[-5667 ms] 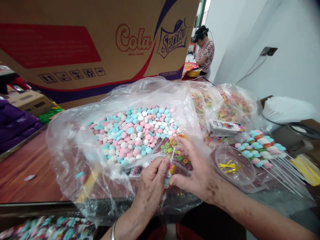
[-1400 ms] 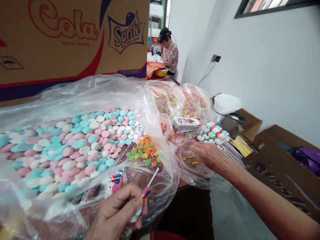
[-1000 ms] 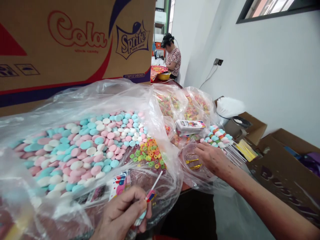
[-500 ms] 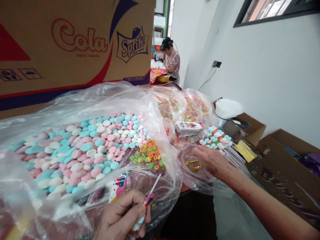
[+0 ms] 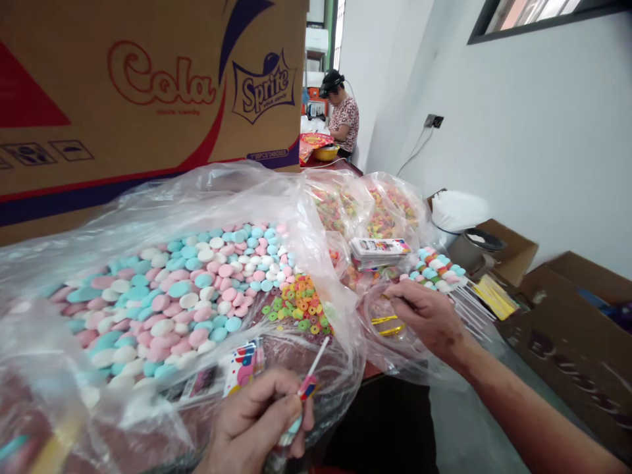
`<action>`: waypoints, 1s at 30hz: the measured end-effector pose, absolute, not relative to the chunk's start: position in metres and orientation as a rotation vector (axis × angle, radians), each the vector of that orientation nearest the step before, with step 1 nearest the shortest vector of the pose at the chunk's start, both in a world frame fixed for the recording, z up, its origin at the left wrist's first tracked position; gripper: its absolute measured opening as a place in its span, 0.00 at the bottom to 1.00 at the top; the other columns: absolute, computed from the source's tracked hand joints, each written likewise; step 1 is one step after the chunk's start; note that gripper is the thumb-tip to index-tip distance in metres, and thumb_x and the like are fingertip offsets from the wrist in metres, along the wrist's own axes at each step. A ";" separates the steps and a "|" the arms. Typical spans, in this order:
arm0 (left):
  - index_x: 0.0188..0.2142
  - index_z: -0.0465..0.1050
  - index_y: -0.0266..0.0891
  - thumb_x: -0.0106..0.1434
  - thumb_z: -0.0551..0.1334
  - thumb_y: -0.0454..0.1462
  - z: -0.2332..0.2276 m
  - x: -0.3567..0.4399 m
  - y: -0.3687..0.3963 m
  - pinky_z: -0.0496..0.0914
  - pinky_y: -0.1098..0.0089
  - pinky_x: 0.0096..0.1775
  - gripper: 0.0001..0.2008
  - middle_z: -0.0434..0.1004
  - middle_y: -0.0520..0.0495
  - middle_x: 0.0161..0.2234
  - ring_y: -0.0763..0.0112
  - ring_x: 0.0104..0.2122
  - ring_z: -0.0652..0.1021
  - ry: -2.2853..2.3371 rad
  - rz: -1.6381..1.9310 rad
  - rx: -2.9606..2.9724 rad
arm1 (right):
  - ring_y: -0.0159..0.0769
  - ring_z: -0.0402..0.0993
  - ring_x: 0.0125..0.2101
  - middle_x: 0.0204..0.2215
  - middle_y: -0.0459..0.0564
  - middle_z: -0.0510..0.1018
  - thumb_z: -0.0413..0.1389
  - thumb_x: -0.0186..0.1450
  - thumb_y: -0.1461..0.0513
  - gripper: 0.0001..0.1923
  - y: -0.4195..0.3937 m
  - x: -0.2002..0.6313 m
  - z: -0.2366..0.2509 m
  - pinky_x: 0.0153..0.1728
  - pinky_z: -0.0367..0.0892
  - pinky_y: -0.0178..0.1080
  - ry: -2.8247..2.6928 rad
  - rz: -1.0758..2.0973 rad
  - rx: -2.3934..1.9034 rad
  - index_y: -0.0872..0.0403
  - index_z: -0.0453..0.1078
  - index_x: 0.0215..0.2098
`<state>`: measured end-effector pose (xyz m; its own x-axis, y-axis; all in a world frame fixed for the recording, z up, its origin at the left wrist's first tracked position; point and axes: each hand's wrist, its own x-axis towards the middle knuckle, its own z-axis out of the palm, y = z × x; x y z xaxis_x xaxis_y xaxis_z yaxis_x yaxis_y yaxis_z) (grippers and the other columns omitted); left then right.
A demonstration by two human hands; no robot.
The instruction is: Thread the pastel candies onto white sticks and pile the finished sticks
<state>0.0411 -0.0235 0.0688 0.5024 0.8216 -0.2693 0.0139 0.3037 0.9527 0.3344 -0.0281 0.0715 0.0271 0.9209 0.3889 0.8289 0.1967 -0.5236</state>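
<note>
Looming across the top left is a big cardboard box (image 5: 148,85) printed with Cola and Sprite logos, behind everything else on the table. Below it spreads a large clear plastic bag (image 5: 162,217), lying open, filled with a bed of pink, blue and white candy discs (image 5: 197,289); a smaller heap of bright ring candies (image 5: 299,308) lies at its right edge, and a printed card (image 5: 243,364) shows through the plastic near the front. Farther back to the right, two more clear bags (image 5: 375,207) hold orange and green ring candies, with a stack of cards (image 5: 380,250) just in front of them. Right of that stack lies a row of finished candy sticks (image 5: 437,270), their white stems pointing right. Open cartons (image 5: 567,329) stand along the wall, and another person (image 5: 343,115) sits at the far end of the room.

Close to the table's front edge, a small clear cup (image 5: 390,326) holds gold twist ties (image 5: 386,324). The right hand (image 5: 427,316) reaches over its rim, fingertips drawn together above the ties; whether they pinch one cannot be told. The left hand (image 5: 259,424), at the bottom edge, pinches a wrapped candy stick (image 5: 306,388) between thumb and fingers, its white stem pointing up and right.
</note>
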 end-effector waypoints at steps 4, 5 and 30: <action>0.27 0.75 0.36 0.62 0.63 0.45 0.072 0.051 -0.025 0.64 0.75 0.25 0.15 0.76 0.48 0.21 0.74 0.20 0.73 0.831 0.629 1.199 | 0.31 0.72 0.30 0.28 0.44 0.76 0.52 0.63 0.68 0.09 -0.031 0.273 0.075 0.33 0.66 0.32 -1.659 0.417 -1.415 0.52 0.73 0.34; 0.27 0.75 0.36 0.62 0.63 0.45 0.073 0.053 -0.025 0.64 0.76 0.25 0.14 0.76 0.49 0.20 0.75 0.20 0.72 0.819 0.622 1.193 | 0.30 0.72 0.28 0.27 0.43 0.75 0.52 0.62 0.68 0.09 -0.032 0.258 0.074 0.32 0.66 0.31 -1.658 0.454 -1.371 0.52 0.73 0.33; 0.27 0.69 0.37 0.59 0.65 0.38 0.063 0.046 -0.024 0.62 0.82 0.19 0.08 0.75 0.53 0.19 0.80 0.15 0.72 0.986 0.982 0.895 | 0.27 0.65 0.25 0.22 0.41 0.67 0.50 0.59 0.72 0.12 -0.027 0.196 0.060 0.28 0.60 0.30 -1.692 0.879 -1.241 0.55 0.65 0.21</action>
<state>0.0457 -0.0238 0.0631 0.2337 0.9407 -0.2457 -0.2418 0.3010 0.9225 0.1959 -0.0268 0.0602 -0.1572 0.9627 0.2201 0.3737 0.2643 -0.8891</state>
